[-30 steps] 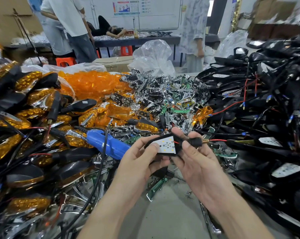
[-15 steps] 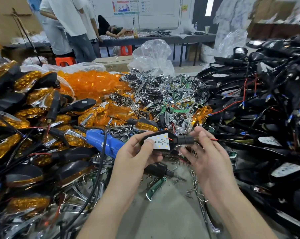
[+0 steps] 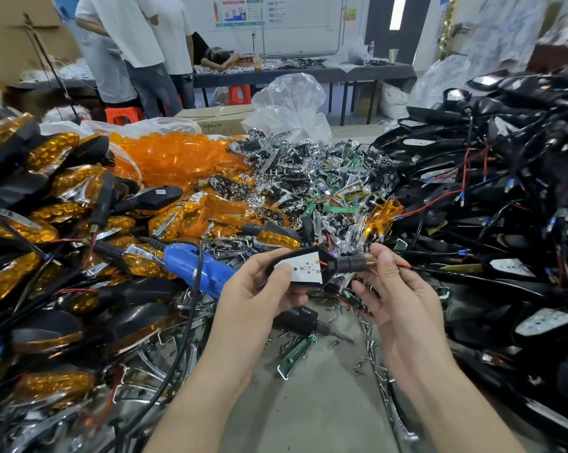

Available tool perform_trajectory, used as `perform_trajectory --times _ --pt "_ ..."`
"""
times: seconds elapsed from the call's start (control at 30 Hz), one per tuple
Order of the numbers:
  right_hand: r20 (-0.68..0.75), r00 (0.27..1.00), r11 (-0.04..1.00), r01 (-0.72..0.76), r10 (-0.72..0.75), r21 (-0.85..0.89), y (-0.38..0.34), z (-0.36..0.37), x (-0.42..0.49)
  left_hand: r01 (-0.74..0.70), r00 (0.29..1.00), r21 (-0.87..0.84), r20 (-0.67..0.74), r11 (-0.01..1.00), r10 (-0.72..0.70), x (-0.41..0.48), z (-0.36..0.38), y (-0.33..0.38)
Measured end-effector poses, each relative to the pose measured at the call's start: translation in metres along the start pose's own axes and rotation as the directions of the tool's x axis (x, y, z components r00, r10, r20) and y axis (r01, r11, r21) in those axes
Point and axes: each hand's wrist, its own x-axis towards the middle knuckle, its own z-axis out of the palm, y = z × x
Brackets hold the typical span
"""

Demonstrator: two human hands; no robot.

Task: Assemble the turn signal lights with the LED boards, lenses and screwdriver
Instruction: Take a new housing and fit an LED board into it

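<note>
My left hand (image 3: 259, 295) grips a black turn signal housing (image 3: 330, 264) with a white LED board (image 3: 304, 268) seated in it, board facing up. The housing's stem points right, with red and black wires trailing off. My right hand (image 3: 397, 299) is spread beside the stem; its index fingertip touches the brass stem end and the thumb hangs apart below. A blue electric screwdriver (image 3: 194, 269) lies under my left hand, tip toward the right. Orange lenses (image 3: 178, 155) are heaped at the back left.
Finished amber lights (image 3: 47, 223) are piled at the left, chrome reflectors (image 3: 308, 178) in the middle, and black wired housings (image 3: 505, 191) at the right. Loose screws (image 3: 371, 354) and a green board (image 3: 297, 351) lie on the grey table (image 3: 308, 403). People stand far behind.
My right hand let go of the stem, opened, and now touches its end with one fingertip. My left hand raised the housing slightly.
</note>
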Motion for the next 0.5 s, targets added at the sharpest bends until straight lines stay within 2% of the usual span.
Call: perform_trajectory --times 0.5 --pt "-0.049 0.998 0.998 0.035 -0.033 0.042 -0.0025 -0.0026 -0.0020 -0.018 0.999 -0.001 0.032 1.000 0.018 -0.0053 0.0057 -0.0008"
